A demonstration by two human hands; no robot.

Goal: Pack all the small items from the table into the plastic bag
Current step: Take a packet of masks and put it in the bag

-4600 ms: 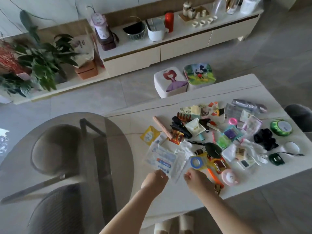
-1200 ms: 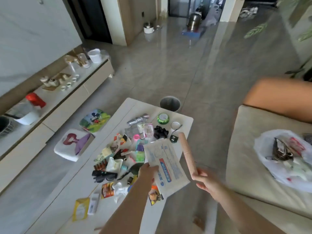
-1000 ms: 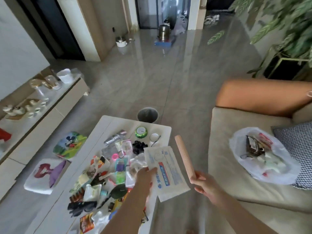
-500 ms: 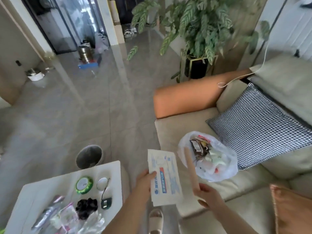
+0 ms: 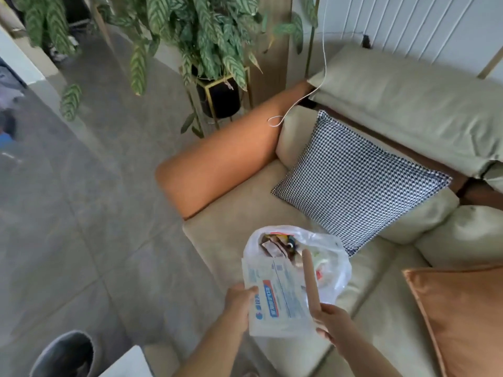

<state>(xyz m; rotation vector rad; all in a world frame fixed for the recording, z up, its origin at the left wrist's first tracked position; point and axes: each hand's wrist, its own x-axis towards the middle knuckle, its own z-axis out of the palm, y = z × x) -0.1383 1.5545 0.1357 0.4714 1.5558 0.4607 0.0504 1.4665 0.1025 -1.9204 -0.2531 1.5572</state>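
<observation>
Since the table view, we have turned to the crinkly white plastic bag (image 5: 330,263) on the sofa — our left hand (image 5: 239,303) pinching the flat white printed packet (image 5: 275,297), our right hand (image 5: 330,321) gripping the tan wooden stick (image 5: 310,278) above it; its slack mouth could deflect either.

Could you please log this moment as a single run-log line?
left hand: grips flat packet | right hand: grips pink stick | both in front of open plastic bag on sofa

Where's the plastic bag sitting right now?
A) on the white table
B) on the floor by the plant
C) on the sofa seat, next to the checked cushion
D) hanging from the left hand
C: the plastic bag rests on the sofa seat, beside the checked cushion.
</observation>
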